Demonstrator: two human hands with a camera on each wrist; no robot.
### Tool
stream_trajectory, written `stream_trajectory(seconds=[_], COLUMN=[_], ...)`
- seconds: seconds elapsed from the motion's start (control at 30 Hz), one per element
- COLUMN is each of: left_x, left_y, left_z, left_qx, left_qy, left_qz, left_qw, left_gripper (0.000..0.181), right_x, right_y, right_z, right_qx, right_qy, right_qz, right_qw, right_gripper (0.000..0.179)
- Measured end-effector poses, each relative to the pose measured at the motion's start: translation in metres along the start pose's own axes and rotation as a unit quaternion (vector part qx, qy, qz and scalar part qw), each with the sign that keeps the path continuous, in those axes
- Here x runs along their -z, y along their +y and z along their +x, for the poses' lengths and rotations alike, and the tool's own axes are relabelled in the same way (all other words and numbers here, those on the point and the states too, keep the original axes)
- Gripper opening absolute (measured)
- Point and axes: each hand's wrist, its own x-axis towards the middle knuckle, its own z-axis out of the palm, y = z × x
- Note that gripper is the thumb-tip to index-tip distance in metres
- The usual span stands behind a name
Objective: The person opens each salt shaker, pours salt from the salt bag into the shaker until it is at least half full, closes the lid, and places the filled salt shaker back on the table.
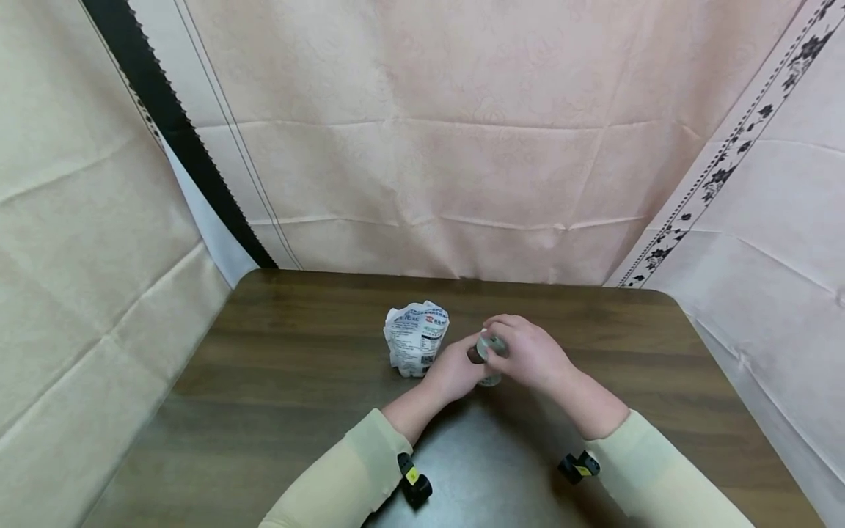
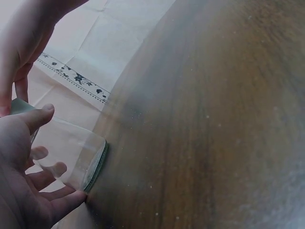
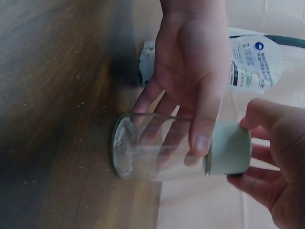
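A clear glass jar (image 3: pixel 147 169) with a pale green lid (image 3: pixel 231 148) stands upright on the table, whitish at its base. My left hand (image 1: pixel 454 370) grips the jar's body, thumb on the near side and fingers round the far side in the right wrist view. The fingers of my right hand (image 1: pixel 531 352) hold the lid from above, with the thumb on its side. The lid sits on the jar's mouth. In the head view both hands hide most of the jar. A crumpled white printed bag (image 1: pixel 416 337) stands just left of the hands.
The brown wooden table (image 1: pixel 277 411) has rounded far corners. Light cloth (image 1: pixel 422 169) hangs behind it and at both sides. Small pale specks dot the wood in the right wrist view. A black wrist camera (image 1: pixel 414 480) sits on the left sleeve, another (image 1: pixel 578 467) on the right.
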Motion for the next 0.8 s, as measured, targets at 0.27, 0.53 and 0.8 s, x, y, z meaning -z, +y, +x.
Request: stream_trajectory(seconds=[0.27, 0.53, 0.8], left_x=[0.0, 0.001, -0.002], left_y=[-0.003, -0.001, -0.001], left_z=[-0.002, 0.0, 0.0], left_qx=[-0.001, -0.012, -0.01], left_qy=[0.001, 0.001, 0.0], left_qz=[0.012, 0.007, -0.018], left_qw=[0.9999, 0.9999, 0.9998], left_gripper=[0.056, 0.054, 0.054], right_x=[-0.003, 0.007, 0.01], right_y=[0.0, -0.011, -0.019], right_z=[-0.002, 0.003, 0.012], right_qx=[0.001, -0.047, -0.119], right_qy=[-0.01, -0.011, 0.006], right_qz=[0.011, 0.019, -0.014], right_qw=[0.9999, 0.9986, 0.9927], right_gripper=[0.019, 0.019, 0.023])
